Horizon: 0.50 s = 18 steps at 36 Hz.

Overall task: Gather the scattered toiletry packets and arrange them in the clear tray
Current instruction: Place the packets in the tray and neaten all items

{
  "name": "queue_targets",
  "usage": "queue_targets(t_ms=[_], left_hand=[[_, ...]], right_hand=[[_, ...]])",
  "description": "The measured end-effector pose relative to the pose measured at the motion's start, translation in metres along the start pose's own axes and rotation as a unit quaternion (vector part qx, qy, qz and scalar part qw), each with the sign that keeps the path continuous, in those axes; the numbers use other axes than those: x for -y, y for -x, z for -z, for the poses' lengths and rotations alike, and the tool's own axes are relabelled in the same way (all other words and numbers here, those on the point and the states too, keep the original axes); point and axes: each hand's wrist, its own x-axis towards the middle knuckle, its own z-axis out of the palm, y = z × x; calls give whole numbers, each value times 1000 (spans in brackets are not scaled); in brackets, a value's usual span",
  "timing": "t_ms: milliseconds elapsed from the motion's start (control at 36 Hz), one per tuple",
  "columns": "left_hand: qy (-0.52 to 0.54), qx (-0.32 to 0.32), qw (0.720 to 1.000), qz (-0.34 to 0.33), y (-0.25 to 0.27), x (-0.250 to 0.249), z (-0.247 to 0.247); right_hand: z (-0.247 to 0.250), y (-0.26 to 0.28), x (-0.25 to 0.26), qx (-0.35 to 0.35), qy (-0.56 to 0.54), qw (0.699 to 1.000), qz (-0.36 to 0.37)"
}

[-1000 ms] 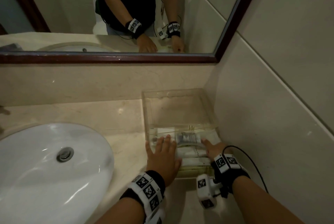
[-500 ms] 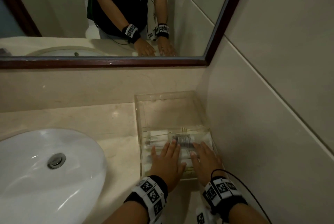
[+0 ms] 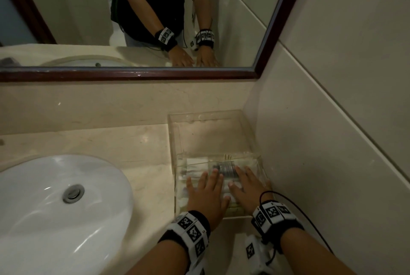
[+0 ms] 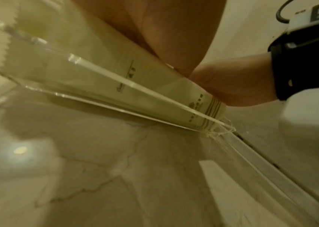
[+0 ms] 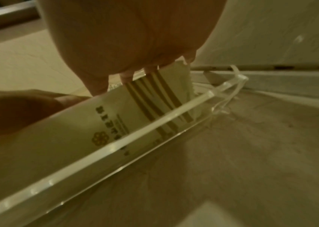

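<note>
A clear tray (image 3: 173,141) sits on the marble counter in the corner against the right wall. White toiletry packets (image 3: 197,164) with gold stripes lie stacked in its near half, one dark-printed packet (image 3: 224,167) on top. My left hand (image 3: 205,192) lies flat on the packets with straight fingers. Beside it, my right hand (image 3: 249,188) also lies flat on them. In the left wrist view a white packet (image 4: 100,73) shows behind the tray's wall (image 4: 104,72). The right wrist view has a striped packet (image 5: 115,122) under my palm.
A white oval basin (image 3: 55,208) with a metal drain fills the left of the counter (image 3: 111,141). A framed mirror (image 3: 133,19) hangs above the backsplash. The tiled wall (image 3: 332,119) stands right against the tray. The tray's far half holds nothing.
Both hands have slid forward onto the packets and come closer together, the right hand moving in from the tray's right edge. The camera has tilted slightly.
</note>
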Motion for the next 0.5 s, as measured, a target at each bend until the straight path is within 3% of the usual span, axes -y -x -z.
queue_targets(t_ms=[306, 500], left_hand=[[3, 10, 1000, 1, -2, -1, 1], [11, -7, 1000, -6, 5, 2, 8]], right_hand=[[0, -4, -2, 2, 0, 1000, 4], [5, 7, 1, -87, -10, 996, 24]])
